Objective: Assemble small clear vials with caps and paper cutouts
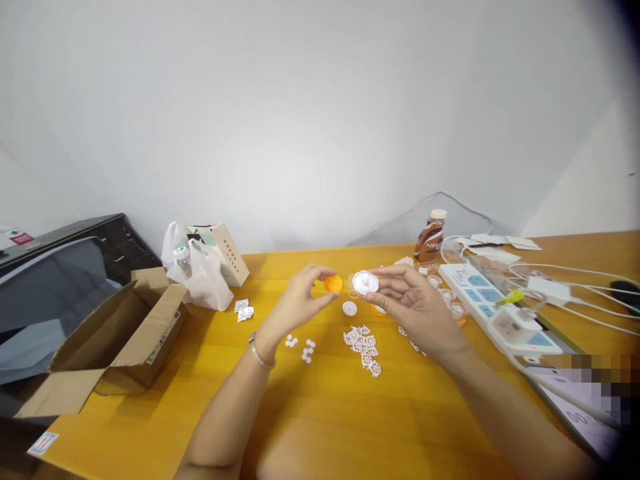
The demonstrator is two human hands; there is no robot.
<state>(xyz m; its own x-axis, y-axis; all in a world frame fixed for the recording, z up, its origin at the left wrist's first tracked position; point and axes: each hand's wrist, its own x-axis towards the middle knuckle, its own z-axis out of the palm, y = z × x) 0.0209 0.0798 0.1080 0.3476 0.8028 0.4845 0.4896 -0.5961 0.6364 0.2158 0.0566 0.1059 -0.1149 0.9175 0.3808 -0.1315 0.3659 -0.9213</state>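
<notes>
Presently the left hand pinches a small orange ball between thumb and fingertips, held above the yellow table near its middle. The ball is round, bright and glossy; its near side is partly covered by the thumb. Just to its right, the right hand grips a white round disc at its edge, fingers closed on it, the flat face turned toward the camera. Ball and disc sit just beside each other; whether they touch cannot be told. The disc's surface detail is too blurred to read.

Below the hands on the table lie a white cap, a cluster of small white tablets and a heap of white cut-out pieces. Further small parts behind the right hand are largely hidden by it.

On the left stand an open cardboard box, its near flap cut off toward the edge, and a white plastic bag against a small carton. Two crumpled foil pieces lie near the bag.

On the far right stand a brown bottle and a white power strip with cables. The near right corner is pixelated and unreadable.
</notes>
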